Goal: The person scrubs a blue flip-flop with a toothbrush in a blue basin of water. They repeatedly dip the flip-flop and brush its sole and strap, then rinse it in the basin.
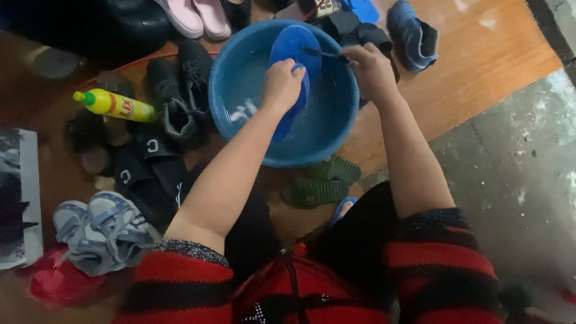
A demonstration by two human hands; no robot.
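1. I see my left hand (pixel 282 84) closed around a blue rubber slipper (pixel 294 54), its fingers wrapped over the edge and holding it tilted above the water inside the round blue plastic basin (pixel 240 54).
2. My right hand (pixel 371 71) is pinched shut on a thin dark brush handle (pixel 324 53) whose tip rests against the slipper's upper part; the bristles I cannot make out.
3. To scrub well, I judge I should keep the slipper low over the basin so drips fall in, brace it firmly with the left hand, and work short strokes.
4. A yellow detergent bottle with a green cap (pixel 114 105) lies on the floor left of the basin, among dark shoes, should more soap be wanted.
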